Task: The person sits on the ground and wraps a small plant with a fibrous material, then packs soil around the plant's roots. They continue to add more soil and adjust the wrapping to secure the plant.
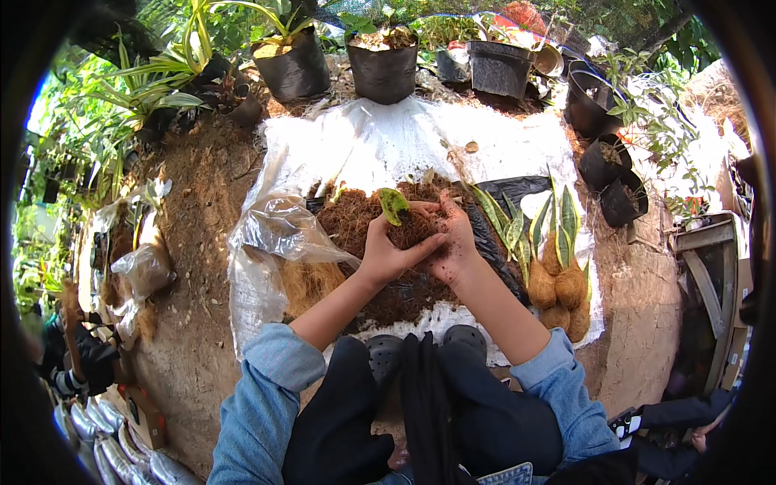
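Note:
Both of my hands are cupped together around a clump of brown fibrous potting material point(418, 230), from which a small green leaf point(394, 207) sticks up. My left hand point(388, 251) holds the clump from the left, its thumb reaching across towards the other hand. My right hand point(453, 239), speckled with soil, wraps the clump's right side. Under and behind them lies a loose heap of coir and soil point(345, 218) on a white woven sheet point(370, 142). To the right, several fibre-wrapped balls point(570, 288) bear variegated snake plant leaves point(568, 227).
A clear plastic bag point(291, 227) with brown fibre point(310, 285) lies at left on the sheet. Black plastic point(515, 188) is at right. Potted plants point(383, 66) line the far edge. Other people point(85, 357) point(685, 424) are at the lower left and right edges.

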Tool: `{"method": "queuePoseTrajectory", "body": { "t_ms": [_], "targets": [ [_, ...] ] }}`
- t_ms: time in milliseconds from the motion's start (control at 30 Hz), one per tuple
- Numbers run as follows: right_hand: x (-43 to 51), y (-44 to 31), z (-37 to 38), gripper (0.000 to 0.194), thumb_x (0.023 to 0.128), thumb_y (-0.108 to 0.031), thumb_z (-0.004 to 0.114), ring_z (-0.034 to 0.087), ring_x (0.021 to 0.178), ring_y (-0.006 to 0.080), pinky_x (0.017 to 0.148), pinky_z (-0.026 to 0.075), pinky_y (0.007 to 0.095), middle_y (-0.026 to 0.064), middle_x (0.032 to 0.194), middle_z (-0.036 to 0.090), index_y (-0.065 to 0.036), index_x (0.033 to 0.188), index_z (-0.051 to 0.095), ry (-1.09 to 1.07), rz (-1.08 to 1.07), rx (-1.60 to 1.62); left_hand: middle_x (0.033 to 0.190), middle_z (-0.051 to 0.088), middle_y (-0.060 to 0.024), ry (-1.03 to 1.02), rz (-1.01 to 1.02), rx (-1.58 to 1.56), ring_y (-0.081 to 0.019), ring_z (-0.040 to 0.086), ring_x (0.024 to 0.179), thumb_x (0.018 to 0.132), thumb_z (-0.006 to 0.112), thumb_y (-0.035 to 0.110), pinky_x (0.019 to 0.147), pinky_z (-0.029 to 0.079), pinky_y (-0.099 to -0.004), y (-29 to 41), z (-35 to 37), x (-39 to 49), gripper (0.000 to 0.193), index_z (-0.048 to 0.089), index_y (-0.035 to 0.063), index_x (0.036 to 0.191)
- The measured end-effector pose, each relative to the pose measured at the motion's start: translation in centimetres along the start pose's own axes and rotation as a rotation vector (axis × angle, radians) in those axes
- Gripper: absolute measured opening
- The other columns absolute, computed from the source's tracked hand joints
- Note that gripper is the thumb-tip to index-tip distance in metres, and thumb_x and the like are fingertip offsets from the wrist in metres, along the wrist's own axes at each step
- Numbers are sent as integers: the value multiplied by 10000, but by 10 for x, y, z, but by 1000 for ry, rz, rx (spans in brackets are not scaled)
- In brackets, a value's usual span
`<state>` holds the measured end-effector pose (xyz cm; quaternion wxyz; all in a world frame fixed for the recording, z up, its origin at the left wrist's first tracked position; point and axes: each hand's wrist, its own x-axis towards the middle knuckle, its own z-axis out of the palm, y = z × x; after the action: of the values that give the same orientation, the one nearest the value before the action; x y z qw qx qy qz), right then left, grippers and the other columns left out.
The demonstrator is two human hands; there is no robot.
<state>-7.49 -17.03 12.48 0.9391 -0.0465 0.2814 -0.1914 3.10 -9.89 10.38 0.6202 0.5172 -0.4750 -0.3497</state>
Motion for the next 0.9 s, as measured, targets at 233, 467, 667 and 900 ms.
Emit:
{"method": "queuePoseTrajectory", "body": {
  "t_ms": [233,467,667,900],
  "targets": [
    [52,-2,-75,544,957,-515,475,600,1017,260,910,460,382,106,1161,613,-42,1212,564,303,-89,-396,988,655,-104,500,-500,-396,-168,667,859,754,832,152,788,553,-283,-1,-14,3,517,544,-37,1140],
    [95,13,-196,554,912,-234,583,403,1327,345,1095,354,438,240,1430,393,-36,1399,410,60,-137,-2273,1040,642,-109,478,-562,-294,-185,643,969,737,843,272,837,550,-342,15,-40,18,583,550,9,1167],
    [84,35,-215,846,858,-229,655,160,1447,428,1171,235,460,275,1552,165,-92,1532,163,-77,229,-2442,1052,635,-105,474,-572,-298,-187,635,995,720,852,300,845,551,-344,21,-45,21,601,558,18,1161],
    [63,60,-215,804,845,-105,640,156,1452,420,1164,215,530,216,1583,105,-277,1523,242,-227,132,-2700,1127,612,-160,402,-548,-346,-227,621,1049,685,881,280,917,515,-367,9,-49,18,774,478,-31,1270]
  ]
}}
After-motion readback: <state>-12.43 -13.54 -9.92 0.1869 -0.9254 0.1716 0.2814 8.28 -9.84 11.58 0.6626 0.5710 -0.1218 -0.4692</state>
